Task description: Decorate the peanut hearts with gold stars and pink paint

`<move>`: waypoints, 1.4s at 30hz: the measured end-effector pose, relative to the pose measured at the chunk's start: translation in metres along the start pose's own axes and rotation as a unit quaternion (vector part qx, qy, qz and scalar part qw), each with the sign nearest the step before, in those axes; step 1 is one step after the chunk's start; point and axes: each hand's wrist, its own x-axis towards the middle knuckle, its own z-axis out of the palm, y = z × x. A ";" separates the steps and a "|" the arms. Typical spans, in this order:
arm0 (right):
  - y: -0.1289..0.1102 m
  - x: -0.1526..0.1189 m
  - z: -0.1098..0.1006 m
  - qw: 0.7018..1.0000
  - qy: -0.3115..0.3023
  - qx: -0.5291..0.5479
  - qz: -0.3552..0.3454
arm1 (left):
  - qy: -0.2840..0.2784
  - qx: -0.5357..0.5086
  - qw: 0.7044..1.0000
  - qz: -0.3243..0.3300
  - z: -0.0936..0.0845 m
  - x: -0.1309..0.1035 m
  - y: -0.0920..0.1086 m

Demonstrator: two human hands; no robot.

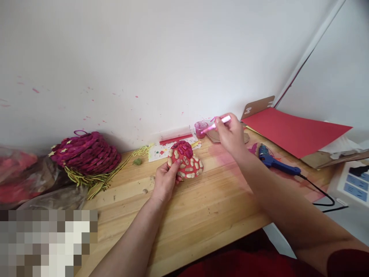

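Near the middle of the table, my left hand grips a red craft piece by its lower left edge, thumb on top. Peanuts in their shells cover its face; those at the top are magenta, the others pale. My right hand is closed around a white-handled paintbrush, its pink-stained tip pointing down and left. Close to that tip stands a small clear cup with pink paint on it. The brush tip is apart from the peanut piece.
At left lie a bundle of magenta braids with yellow-green yarn and plastic bags. A blue glue gun with a black cord lies at right, before red card sheets. A white wall rises behind the table.
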 end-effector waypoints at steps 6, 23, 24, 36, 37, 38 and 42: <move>-0.002 0.070 0.020 0.930 -0.095 -0.352 0.050 | -0.003 0.002 1.000 0.002 -0.001 0.001 -0.001; 0.027 0.088 0.069 0.849 -0.231 -0.466 0.087 | 0.020 0.010 1.000 -0.003 -0.003 0.004 0.001; 0.028 0.087 0.069 0.852 -0.229 -0.464 0.084 | 0.020 0.008 1.000 0.000 -0.003 0.005 0.001; -0.022 0.052 0.008 0.983 -0.104 -0.149 -0.019 | 0.009 -0.076 0.997 0.004 0.001 0.002 0.005; -0.030 0.039 0.002 0.990 -0.112 -0.078 -0.021 | 0.011 -0.082 0.997 -0.002 0.002 0.001 0.006; -0.037 0.025 -0.002 0.991 -0.128 -0.017 -0.021 | 0.015 -0.086 0.996 -0.007 0.002 0.001 0.007; -0.051 -0.024 -0.005 0.968 -0.202 0.147 -0.034 | 0.019 -0.090 0.995 -0.022 0.002 0.001 0.011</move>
